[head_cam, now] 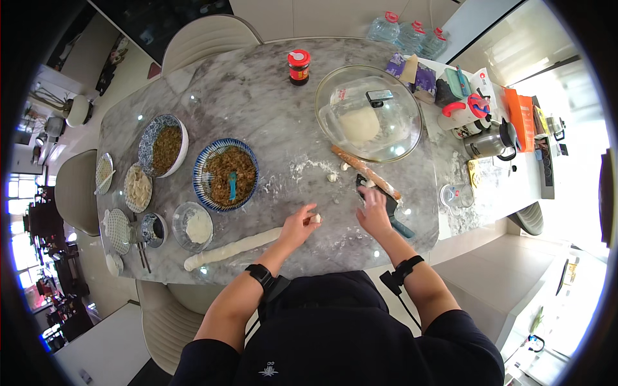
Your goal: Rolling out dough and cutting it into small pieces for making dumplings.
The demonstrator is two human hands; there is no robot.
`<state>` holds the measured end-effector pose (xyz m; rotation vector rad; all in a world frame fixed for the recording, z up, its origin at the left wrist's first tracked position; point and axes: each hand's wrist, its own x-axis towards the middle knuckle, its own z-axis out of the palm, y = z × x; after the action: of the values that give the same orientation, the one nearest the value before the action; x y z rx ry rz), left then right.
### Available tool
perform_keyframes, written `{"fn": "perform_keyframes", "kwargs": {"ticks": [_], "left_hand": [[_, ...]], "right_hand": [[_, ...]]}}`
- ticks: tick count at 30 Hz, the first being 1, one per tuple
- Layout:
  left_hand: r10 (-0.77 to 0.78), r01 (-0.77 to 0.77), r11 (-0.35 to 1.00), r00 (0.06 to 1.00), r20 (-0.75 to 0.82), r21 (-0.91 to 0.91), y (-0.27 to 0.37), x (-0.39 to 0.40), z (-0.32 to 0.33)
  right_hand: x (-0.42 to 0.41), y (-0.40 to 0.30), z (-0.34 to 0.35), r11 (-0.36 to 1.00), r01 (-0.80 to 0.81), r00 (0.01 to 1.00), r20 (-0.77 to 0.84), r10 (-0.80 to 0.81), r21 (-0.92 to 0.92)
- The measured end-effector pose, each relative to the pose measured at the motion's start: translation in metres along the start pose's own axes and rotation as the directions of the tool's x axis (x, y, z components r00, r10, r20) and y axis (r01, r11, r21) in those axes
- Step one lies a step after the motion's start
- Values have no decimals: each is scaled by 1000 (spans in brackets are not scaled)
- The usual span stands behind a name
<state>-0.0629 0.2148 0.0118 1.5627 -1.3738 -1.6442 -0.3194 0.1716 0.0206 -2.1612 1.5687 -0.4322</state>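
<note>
My left hand (295, 227) is closed around pale dough at the right end of a long dough rope (234, 247). A small white dough end (315, 218) shows at its fingertips; whether it is joined to the rope is hidden. My right hand (375, 212) is spread over a dark-bladed knife (391, 205) with a teal handle (402, 228). Nothing shows between its thumb and fingers. Just beyond its fingertips is a dough piece (369, 183). A floured wooden rolling pin (366, 172) lies behind the blade. Two small dough pieces, one of them whole in sight (331, 177), sit by the pin.
A glass lid (322, 130) covers a dough lump (360, 125). To the left stand a blue-striped bowl (197, 181) of brown filling, a patterned bowl (181, 155) of greenish filling and a glass bowl (179, 241) of flour. A red-capped jar (299, 67) stands farther back; a glass (456, 195) is at right.
</note>
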Motion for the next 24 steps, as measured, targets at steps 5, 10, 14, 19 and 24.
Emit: {"fn": "perform_keyframes", "kwargs": {"ticks": [5, 10, 14, 19, 24], "left_hand": [[-18, 18, 999, 1000, -6, 26, 5, -1, 0], [0, 0, 1000, 1000, -6, 17, 3, -1, -4], [-9, 10, 1000, 999, -51, 16, 4, -2, -4], [-18, 19, 1000, 997, -77, 8, 8, 0, -1], [142, -111, 982, 967, -212, 150, -1, 3, 1]], "right_hand": [[-6, -3, 6, 998, -4, 998, -70, 9, 65], [3, 8, 21, 935, -237, 958, -93, 270, 265], [7, -7, 29, 978, -52, 998, -30, 60, 201], [12, -68, 28, 825, -177, 951, 310, 2, 537], [23, -70, 43, 875, -92, 964, 262, -41, 475]]}}
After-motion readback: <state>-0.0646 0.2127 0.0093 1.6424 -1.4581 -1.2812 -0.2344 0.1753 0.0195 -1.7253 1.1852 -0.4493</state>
